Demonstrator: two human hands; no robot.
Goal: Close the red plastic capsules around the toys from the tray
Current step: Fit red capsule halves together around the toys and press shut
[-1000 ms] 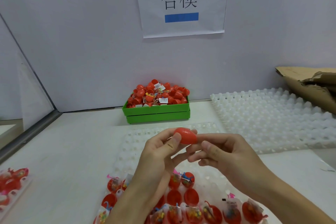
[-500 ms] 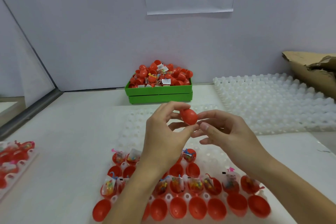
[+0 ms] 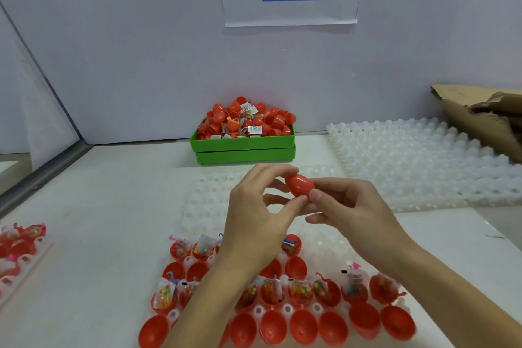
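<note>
Pinching a closed red capsule [image 3: 299,184] between both sets of fingertips, a person works above a white moulded tray [image 3: 197,200] on a pale worktop. The left hand [image 3: 254,223] curls its thumb and forefinger round the capsule's near-left end, while the right hand [image 3: 353,209] presses its thumb against the opposite end, the remaining fingers of both hands loosely bent and holding nothing else. No seam gap shows from this angle, so the two halves look joined, though whether they have fully snapped cannot be told. Just below the fingers and toward the wrists, the tray carries the work that is left: a row of red halves loaded with bagged toys [image 3: 299,289], and nearer the person a row of empty red shells [image 3: 303,326] waiting as lids. A few more filled halves sit under the left palm, partly hidden. Beyond the fingertips, against the wall, a green bin [image 3: 243,147] is heaped with red capsules, apparently finished ones, suggesting a good share of the job is done. Far to the left of the left hand, another tray with red pieces [image 3: 19,246] pokes in at the edge, its state too blurred to judge. Right of the right hand lies a stack of bare white trays [image 3: 423,161]. By this showing, one capsule is about complete and more than a dozen open halves still await closing.
</note>
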